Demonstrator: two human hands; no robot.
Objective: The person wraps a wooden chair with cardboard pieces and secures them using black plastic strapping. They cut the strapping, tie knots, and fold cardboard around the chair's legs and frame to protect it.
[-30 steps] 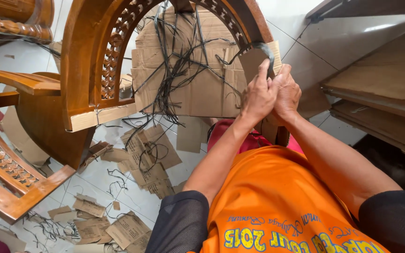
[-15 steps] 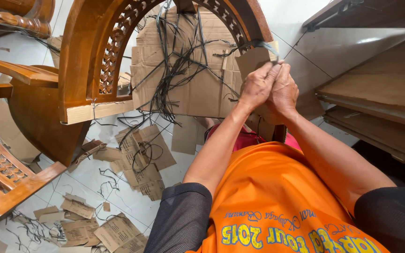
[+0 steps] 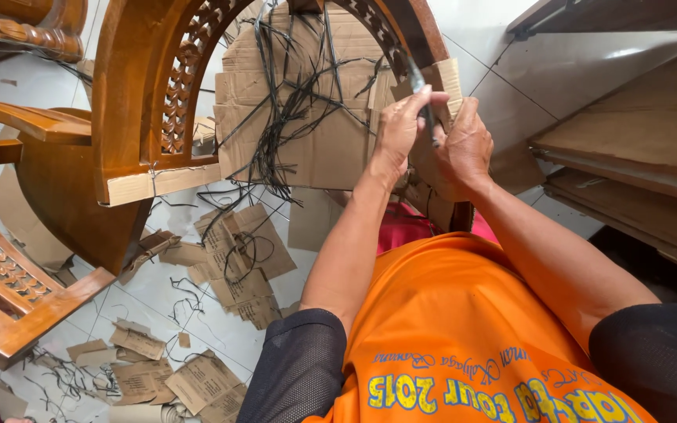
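Note:
My left hand (image 3: 400, 129) and my right hand (image 3: 465, 147) are raised together at a cardboard-wrapped part (image 3: 442, 78) of a carved wooden chair frame (image 3: 131, 102). Both hands are closed around a thin black strap (image 3: 425, 106) that runs up between them toward the chair's arch. My left fingers reach across the strap and my right hand grips it just below. Cardboard sheets (image 3: 307, 117) bound with tangled black straps cover the chair's open back behind the hands. My orange shirt (image 3: 464, 337) fills the lower frame.
Torn cardboard pieces (image 3: 233, 266) and cut black straps litter the white tiled floor (image 3: 276, 313). Another carved wooden chair part (image 3: 9, 290) lies at the left. Flat wooden boards (image 3: 628, 157) are stacked at the right. Something red (image 3: 401, 227) shows below my arms.
My hands were clasped tight against the wrapped chair part; now they have drawn slightly apart and the black strap shows between them.

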